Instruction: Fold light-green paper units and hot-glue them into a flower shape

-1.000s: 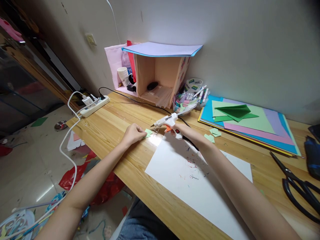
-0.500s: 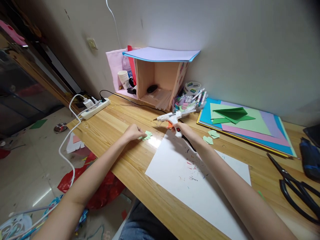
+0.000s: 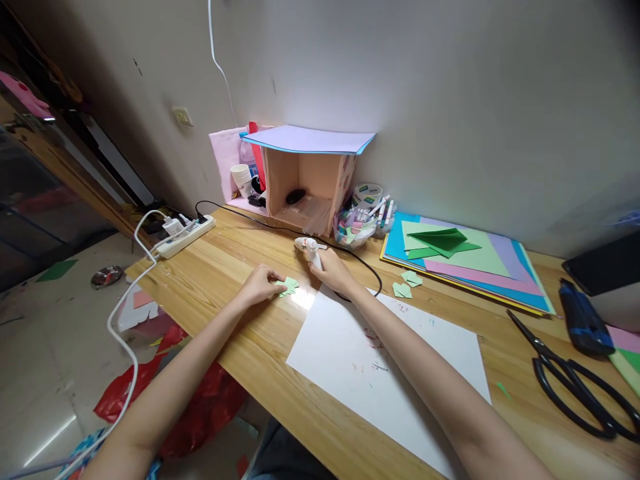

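Fingers of my left hand (image 3: 261, 285) are closed on the edge of a light green paper cutout (image 3: 289, 287), low over the wooden table. My right hand (image 3: 334, 269) is wrapped round the handle of a white hot glue gun (image 3: 312, 248), above the table just behind the white paper sheet (image 3: 340, 347). The gun's nozzle is hard to make out from this angle. Two more light green paper cutouts (image 3: 403, 291) lie to the right of my right hand, in front of the coloured paper stack.
Black scissors (image 3: 555, 363) and a dark blue-black tool (image 3: 583, 317) lie at the right. Behind stand a cardboard box (image 3: 345, 180) and a tub of craft bits (image 3: 354, 227). Coloured paper (image 3: 500, 267) is stacked at the back right. A power strip (image 3: 186, 237) sits at the left edge.
The glue gun has turned and moved left in my right hand, nearer the cutout; it was side-on before. My left hand keeps its hold. The whole view has shifted slightly.
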{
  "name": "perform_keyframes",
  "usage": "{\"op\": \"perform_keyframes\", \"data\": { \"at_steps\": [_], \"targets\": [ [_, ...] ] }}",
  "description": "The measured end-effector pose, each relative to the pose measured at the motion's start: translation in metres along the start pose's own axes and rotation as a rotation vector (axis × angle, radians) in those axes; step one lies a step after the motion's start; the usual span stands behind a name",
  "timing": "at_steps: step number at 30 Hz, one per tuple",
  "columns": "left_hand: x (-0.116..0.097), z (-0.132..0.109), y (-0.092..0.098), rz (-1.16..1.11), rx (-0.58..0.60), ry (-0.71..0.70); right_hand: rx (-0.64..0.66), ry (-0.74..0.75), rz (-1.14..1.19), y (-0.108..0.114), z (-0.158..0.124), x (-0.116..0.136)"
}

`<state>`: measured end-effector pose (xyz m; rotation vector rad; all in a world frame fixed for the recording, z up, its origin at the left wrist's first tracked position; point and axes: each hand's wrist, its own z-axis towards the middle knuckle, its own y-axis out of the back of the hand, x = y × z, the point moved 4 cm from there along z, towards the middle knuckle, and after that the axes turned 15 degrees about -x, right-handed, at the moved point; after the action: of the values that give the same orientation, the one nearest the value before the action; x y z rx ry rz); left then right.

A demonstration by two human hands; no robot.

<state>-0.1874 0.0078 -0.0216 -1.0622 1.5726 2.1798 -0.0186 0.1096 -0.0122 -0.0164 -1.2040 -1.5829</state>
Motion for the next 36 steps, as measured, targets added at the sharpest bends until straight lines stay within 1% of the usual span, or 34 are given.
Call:
{"op": "perform_keyframes", "data": {
  "at_steps": [4, 6, 7, 8, 10, 12, 13, 14, 15, 17, 20, 21, 23, 26, 29, 31, 33, 36],
  "targets": [
    [0.0, -0.001, -0.001, -0.016, 0.023, 0.029, 0.005, 0.029, -0.077, 0.001, -0.005, -0.003],
    [0.001, -0.001, -0.002, -0.058, 0.042, 0.041, 0.008, 0.031, -0.08, 0.005, -0.011, -0.002],
    [0.001, -0.002, -0.003, -0.096, 0.063, 0.05, -0.009, 0.024, -0.072, 0.009, -0.015, 0.0],
    [0.0, -0.003, -0.003, -0.145, 0.09, 0.062, -0.046, 0.01, -0.06, 0.014, -0.019, 0.001],
    [-0.004, -0.006, -0.003, -0.247, 0.138, 0.101, -0.188, -0.036, -0.042, 0.027, -0.029, 0.005],
    [-0.013, -0.01, -0.001, -0.329, 0.158, 0.137, -0.357, -0.087, -0.012, 0.043, -0.042, 0.01],
    [-0.019, -0.013, 0.0, -0.36, 0.166, 0.14, -0.414, -0.115, 0.015, 0.05, -0.049, 0.012],
    [-0.027, -0.016, 0.002, -0.393, 0.155, 0.14, -0.438, -0.14, 0.048, 0.055, -0.055, 0.014],
    [-0.036, -0.019, 0.002, -0.42, 0.134, 0.129, -0.433, -0.162, 0.095, 0.059, -0.061, 0.016],
    [-0.058, -0.025, 0.0, -0.467, 0.105, 0.076, -0.369, -0.227, 0.217, 0.065, -0.072, 0.018],
    [-0.093, -0.032, -0.012, -0.45, 0.078, -0.089, -0.288, -0.351, 0.416, 0.073, -0.085, 0.012],
    [-0.104, -0.033, -0.018, -0.429, 0.07, -0.158, -0.29, -0.378, 0.471, 0.077, -0.089, 0.008],
    [-0.122, -0.033, -0.031, -0.412, 0.045, -0.25, -0.328, -0.398, 0.551, 0.087, -0.096, -0.001],
    [-0.141, -0.032, -0.055, -0.378, 0.078, -0.332, -0.366, -0.422, 0.588, 0.1, -0.106, -0.018],
    [-0.152, -0.031, -0.075, -0.358, 0.13, -0.372, -0.369, -0.523, 0.62, 0.105, -0.114, -0.033],
    [-0.155, -0.032, -0.084, -0.358, 0.148, -0.38, -0.387, -0.607, 0.662, 0.104, -0.117, -0.04],
    [-0.153, -0.033, -0.09, -0.369, 0.159, -0.37, -0.404, -0.667, 0.699, 0.1, -0.118, -0.044],
    [-0.148, -0.035, -0.096, -0.398, 0.164, -0.333, -0.408, -0.717, 0.751, 0.095, -0.12, -0.046]
  ]
}}
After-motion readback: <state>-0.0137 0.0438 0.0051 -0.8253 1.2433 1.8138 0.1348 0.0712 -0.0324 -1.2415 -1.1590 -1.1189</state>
